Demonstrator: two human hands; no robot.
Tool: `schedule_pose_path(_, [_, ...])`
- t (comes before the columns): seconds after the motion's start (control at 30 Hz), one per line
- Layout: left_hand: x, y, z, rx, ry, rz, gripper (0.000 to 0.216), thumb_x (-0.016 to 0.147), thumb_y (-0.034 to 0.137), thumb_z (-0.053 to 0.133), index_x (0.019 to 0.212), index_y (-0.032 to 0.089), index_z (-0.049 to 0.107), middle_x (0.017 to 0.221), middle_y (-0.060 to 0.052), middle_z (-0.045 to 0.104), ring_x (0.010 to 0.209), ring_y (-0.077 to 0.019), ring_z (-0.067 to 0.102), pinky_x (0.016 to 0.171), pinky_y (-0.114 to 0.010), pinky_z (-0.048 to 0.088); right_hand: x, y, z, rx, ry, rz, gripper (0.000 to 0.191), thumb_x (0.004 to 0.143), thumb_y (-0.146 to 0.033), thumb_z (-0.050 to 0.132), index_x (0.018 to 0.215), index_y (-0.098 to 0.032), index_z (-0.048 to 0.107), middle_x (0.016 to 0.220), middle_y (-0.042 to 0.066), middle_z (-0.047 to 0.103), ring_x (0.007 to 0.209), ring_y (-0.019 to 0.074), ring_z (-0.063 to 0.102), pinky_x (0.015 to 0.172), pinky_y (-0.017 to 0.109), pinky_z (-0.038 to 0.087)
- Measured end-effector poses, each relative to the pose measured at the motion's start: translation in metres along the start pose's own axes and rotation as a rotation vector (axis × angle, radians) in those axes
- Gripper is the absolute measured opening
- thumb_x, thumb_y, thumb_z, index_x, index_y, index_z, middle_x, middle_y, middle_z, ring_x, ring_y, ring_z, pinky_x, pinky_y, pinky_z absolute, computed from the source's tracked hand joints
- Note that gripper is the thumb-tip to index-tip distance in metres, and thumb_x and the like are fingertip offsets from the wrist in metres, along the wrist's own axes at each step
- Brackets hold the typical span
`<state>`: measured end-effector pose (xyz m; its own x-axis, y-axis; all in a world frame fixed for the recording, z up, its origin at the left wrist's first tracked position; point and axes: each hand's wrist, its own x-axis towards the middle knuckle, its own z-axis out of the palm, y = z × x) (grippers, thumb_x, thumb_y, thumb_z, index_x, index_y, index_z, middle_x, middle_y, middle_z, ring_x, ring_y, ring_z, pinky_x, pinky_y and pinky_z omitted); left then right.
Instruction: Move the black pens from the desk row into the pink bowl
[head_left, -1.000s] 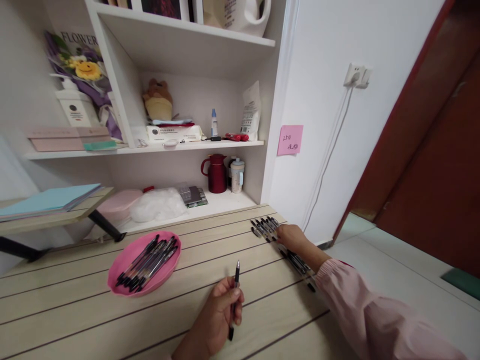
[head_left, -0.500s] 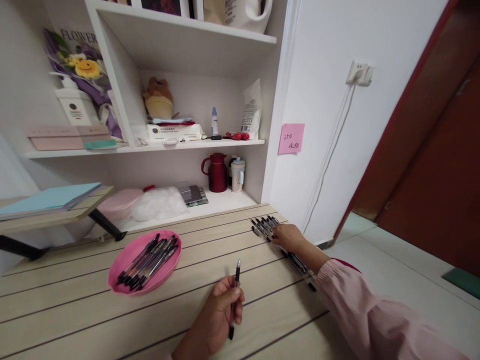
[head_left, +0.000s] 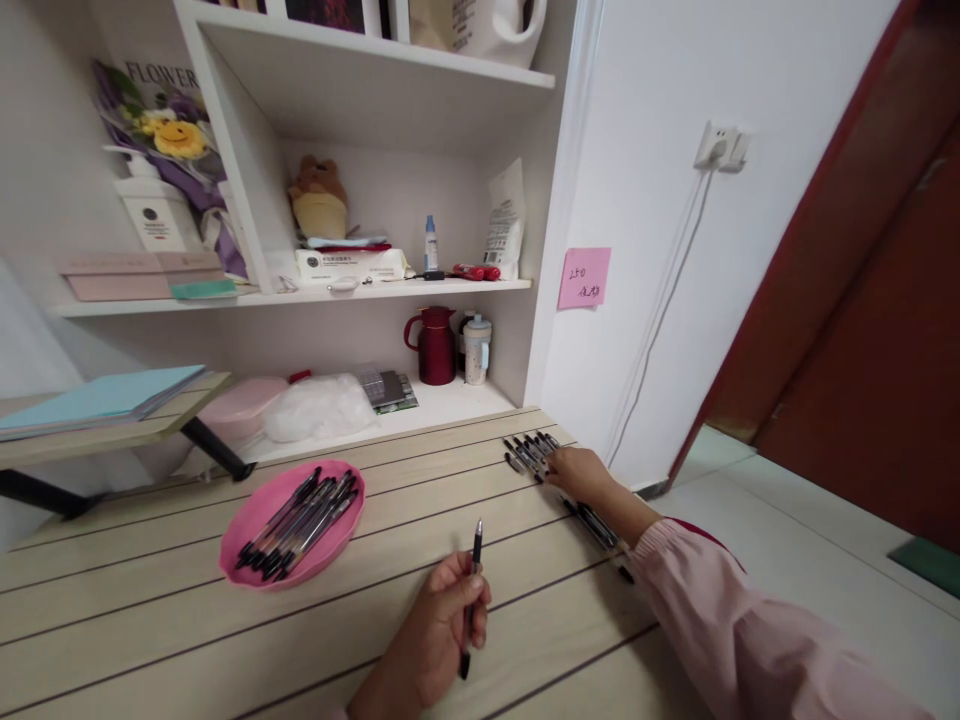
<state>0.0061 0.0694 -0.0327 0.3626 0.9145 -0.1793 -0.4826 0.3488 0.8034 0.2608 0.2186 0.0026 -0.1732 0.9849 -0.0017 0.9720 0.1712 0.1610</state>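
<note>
My left hand is closed around an uncapped black pen, tip pointing up and away from me, above the wooden table. Farther off to the right, my right hand reaches down to a row of short dark pieces that look like pen caps. Its fingers are bent together at the near end of the row, and what they grip is hidden. Under and beside my right wrist lie several black pens. A pink bowl on the left holds a heap of pens.
White shelves stand behind the table, with a red jug and a pale cup at the bottom. A small raised stand with blue paper is at left. The wall bears a pink note.
Both hands hold nearly the same places and poses. The whole view has shifted very slightly; nothing is visibly picked up or let go.
</note>
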Motion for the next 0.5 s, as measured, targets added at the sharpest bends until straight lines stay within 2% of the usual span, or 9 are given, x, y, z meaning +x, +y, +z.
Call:
schedule_pose_path(0.23, [0.0,0.002,0.0,0.016,-0.004,-0.013,0.02,0.067,0.021,0.065,0.08,0.018,0.05,0.063,0.004,0.054,0.04,-0.004,0.041,0.04,-0.019,0.026,-0.005,0.031,-0.004,-0.037,0.011,0.081,0.022,0.08,-0.03,0.052,0.092,-0.015,0.063,0.099,0.015,0.065,0.092,0.0245,0.061,0.07,0.029,0.042])
schedule_pose_path(0.5, [-0.001,0.002,0.001,0.027,0.01,-0.012,0.016,0.069,0.021,0.062,0.079,0.018,0.05,0.064,0.004,0.053,0.042,-0.0041,0.041,0.041,-0.019,0.026,-0.003,0.027,0.009,-0.048,-0.001,0.045,0.022,0.077,-0.03,0.057,0.091,-0.014,0.064,0.099,0.015,0.065,0.091,0.0254,0.062,0.073,0.03,0.043])
